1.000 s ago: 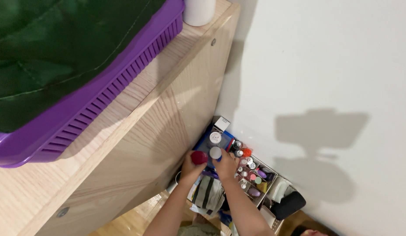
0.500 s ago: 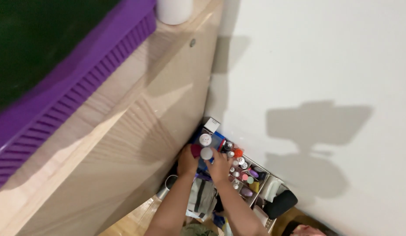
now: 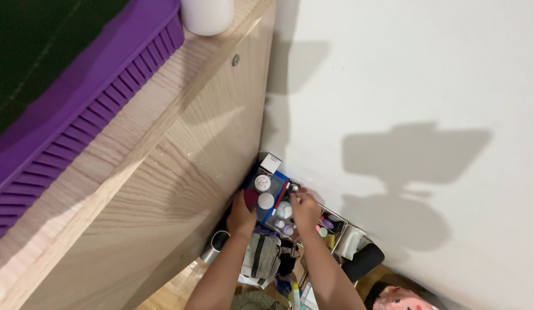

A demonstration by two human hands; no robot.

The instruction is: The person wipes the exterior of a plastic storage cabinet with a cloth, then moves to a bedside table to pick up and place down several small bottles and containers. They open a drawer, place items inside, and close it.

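Note:
My left hand [image 3: 241,216] grips a dark red round-capped jar [image 3: 251,198] at the left edge of a blue box [image 3: 280,182] far below, beside the wooden cabinet. Two white-capped jars [image 3: 262,183] stand in that box. My right hand [image 3: 306,208] is over the small bottles [image 3: 285,221] in a divided organiser, and its fingertips touch a small dark bottle [image 3: 294,188]. Whether those fingers hold the bottle is too small to tell.
A tall wooden cabinet [image 3: 163,172] fills the left, with a purple slatted basket [image 3: 100,109] and a white cylinder [image 3: 206,14] on top. The white wall [image 3: 405,86] is on the right. A striped bag [image 3: 261,255], a metal cup [image 3: 212,245] and a black pouch [image 3: 363,261] lie on the floor.
My right hand has let go of the white-capped jar, which now stands in the blue box, and moved right to the small bottles. My left hand has kept hold of the red-capped jar.

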